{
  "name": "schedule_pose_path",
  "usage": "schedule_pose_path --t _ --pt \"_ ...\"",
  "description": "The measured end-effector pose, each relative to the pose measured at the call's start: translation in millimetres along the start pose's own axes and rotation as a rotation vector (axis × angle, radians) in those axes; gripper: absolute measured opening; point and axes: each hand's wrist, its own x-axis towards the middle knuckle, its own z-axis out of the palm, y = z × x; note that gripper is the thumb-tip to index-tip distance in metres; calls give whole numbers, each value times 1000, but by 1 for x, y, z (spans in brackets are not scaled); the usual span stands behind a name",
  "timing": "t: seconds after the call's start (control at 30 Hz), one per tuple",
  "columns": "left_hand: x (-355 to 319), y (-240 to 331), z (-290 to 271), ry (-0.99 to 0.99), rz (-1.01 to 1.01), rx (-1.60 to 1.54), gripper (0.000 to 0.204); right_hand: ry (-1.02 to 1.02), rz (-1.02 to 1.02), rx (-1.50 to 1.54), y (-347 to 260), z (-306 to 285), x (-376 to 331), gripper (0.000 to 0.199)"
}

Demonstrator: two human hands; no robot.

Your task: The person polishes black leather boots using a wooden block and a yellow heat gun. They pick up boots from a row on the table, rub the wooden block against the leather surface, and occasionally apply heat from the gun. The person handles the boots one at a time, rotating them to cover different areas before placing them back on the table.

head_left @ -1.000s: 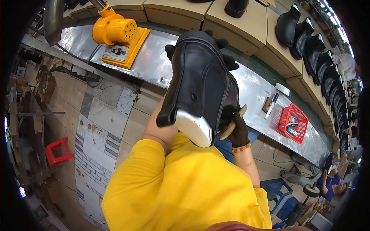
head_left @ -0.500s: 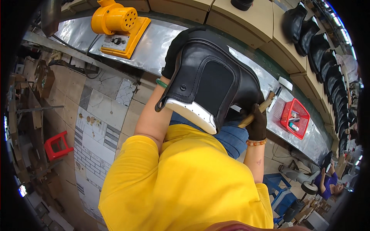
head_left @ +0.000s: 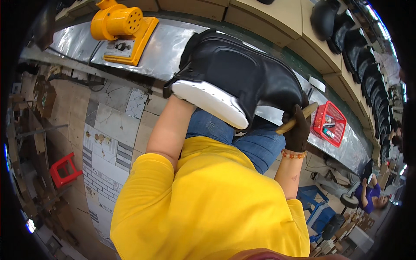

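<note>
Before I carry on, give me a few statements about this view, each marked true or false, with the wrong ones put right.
1. The gloved right hand grips a tan stick-like tool. True.
2. The footwear being handled is entirely white. False: the boot is black, with white showing at its opening.
3. A red basket sits on the metal bench. True.
4. Nothing yellow stands on the bench. False: a yellow machine does.
5. The wearer's shirt is yellow. True.

A footwear workshop, shown by the metal worktop (head_left: 167,45), the yellow machine (head_left: 123,21) on it and the row of black boots (head_left: 354,48) beyond it.
</note>
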Motion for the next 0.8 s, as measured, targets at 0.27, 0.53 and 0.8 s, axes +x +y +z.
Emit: schedule_pose_path --t 0.27,0.53,0.8 --pt "-8 -13 2 152 -112 144 57 60 -135 39 -28 5 15 67" --pt "-38 -34 -7 222 -158 376 54 74 -155 7 -47 3 16 73" --pt "-15 -24 8 104 173 1104 51 -106 29 -146 -11 0 19 37"
